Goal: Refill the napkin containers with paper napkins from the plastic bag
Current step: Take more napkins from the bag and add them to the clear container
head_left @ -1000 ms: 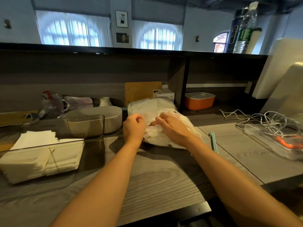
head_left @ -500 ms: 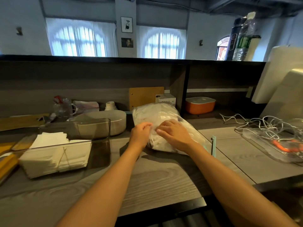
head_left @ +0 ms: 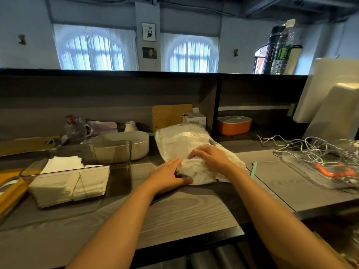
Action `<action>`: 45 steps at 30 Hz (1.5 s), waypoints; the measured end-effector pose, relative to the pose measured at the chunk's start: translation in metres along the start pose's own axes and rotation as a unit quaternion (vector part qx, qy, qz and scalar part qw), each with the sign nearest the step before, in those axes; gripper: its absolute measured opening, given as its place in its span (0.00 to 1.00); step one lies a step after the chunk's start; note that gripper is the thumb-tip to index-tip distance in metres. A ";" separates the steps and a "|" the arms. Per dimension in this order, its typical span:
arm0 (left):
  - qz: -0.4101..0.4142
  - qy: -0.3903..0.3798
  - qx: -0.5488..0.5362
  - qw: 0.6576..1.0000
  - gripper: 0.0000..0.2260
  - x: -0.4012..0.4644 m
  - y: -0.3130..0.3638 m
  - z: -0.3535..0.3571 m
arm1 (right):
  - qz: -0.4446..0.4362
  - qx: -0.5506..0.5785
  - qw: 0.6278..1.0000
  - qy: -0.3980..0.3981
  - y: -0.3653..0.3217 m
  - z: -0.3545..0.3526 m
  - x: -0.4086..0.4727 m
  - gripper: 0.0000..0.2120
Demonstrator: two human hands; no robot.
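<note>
Napkins (head_left: 68, 183) in clear container (head_left: 120, 152)

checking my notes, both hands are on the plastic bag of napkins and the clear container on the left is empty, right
Not quite. Both hands, left hand and right hand, are on the plastic bag, but the head view shows the clear container on the left already holds stacked napkins.
</note>
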State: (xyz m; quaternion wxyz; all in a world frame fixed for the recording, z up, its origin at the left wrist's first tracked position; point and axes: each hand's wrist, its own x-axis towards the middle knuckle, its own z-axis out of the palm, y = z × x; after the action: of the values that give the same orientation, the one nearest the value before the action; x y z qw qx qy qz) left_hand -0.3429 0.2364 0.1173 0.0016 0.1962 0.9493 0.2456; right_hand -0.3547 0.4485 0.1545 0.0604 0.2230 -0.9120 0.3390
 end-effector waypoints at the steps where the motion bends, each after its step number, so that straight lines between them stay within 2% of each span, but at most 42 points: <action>1: 0.000 -0.004 -0.003 1.000 0.43 0.001 -0.002 0.000 | 0.003 0.016 1.000 -0.017 0.000 -0.004 -0.002 0.15; 3: 0.006 -0.009 -0.009 1.000 0.44 0.005 -0.006 -0.001 | -0.011 -0.019 0.998 -0.050 -0.001 -0.009 -0.005 0.18; 5: 0.009 -0.011 -0.012 1.000 0.43 0.009 -0.011 -0.003 | -0.039 -0.101 0.992 -0.072 0.003 -0.008 -0.003 0.27; 7: 0.010 -0.014 -0.023 1.000 0.43 0.011 -0.013 -0.004 | -0.046 -0.150 0.986 -0.062 0.005 -0.003 0.000 0.31; 11: 0.023 0.013 -0.068 0.997 0.35 0.008 -0.009 -0.008 | -0.066 -0.171 0.981 0.060 0.004 0.009 0.009 0.19; 15: 0.009 0.046 -0.078 0.996 0.37 0.006 -0.005 -0.008 | -0.047 -0.059 0.984 0.162 0.004 0.017 0.012 0.09; 18: -0.020 0.068 -0.158 0.985 0.25 0.009 -0.006 -0.009 | -0.051 0.028 0.970 0.237 -0.005 0.020 0.013 0.07; 21: -0.039 0.095 -0.226 0.969 0.23 0.007 -0.004 -0.008 | -0.065 0.064 0.962 0.257 -0.016 0.021 0.014 0.08; 25: -0.047 0.124 -0.306 0.943 0.21 0.005 -0.004 -0.008 | -0.076 0.035 0.959 0.272 -0.028 0.014 0.020 0.11; 28: -0.062 0.152 -0.342 0.925 0.24 0.003 -0.002 -0.010 | -0.099 -0.065 0.950 0.288 -0.037 0.009 0.021 0.11; 31: 0.021 0.220 -0.367 0.904 0.28 -0.002 0.002 -0.011 | -0.122 -0.116 0.940 0.297 -0.042 0.016 0.019 0.11; 32: 0.047 0.220 -0.359 0.906 0.29 -0.005 0.005 -0.012 | -0.139 -0.101 0.938 0.303 -0.041 0.018 0.019 0.10; 34: 0.068 0.175 -0.342 0.921 0.30 -0.010 0.010 -0.010 | -0.142 -0.014 0.947 0.289 -0.039 0.021 0.018 0.10; 37: 0.028 0.091 -0.367 0.925 0.27 -0.012 0.012 -0.007 | -0.094 0.167 0.953 0.236 -0.034 0.024 0.014 0.11; 39: 0.011 0.074 -0.371 0.926 0.26 -0.011 0.012 -0.007 | -0.065 0.224 0.946 0.223 -0.032 0.028 0.015 0.12; 42: 0.011 0.071 -0.337 0.939 0.23 -0.011 0.014 -0.006 | -0.039 0.263 0.938 0.220 -0.035 0.031 0.020 0.09; 45: -0.004 0.079 -0.324 0.943 0.23 -0.010 0.014 -0.007 | -0.042 0.242 0.949 0.198 -0.033 0.038 0.024 0.20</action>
State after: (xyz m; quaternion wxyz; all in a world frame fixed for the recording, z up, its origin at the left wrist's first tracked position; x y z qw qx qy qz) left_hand -0.3292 0.2405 0.1286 -0.0086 0.1614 0.8162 0.5547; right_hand -0.3599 0.3930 0.1517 0.1981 0.1975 -0.7623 0.5836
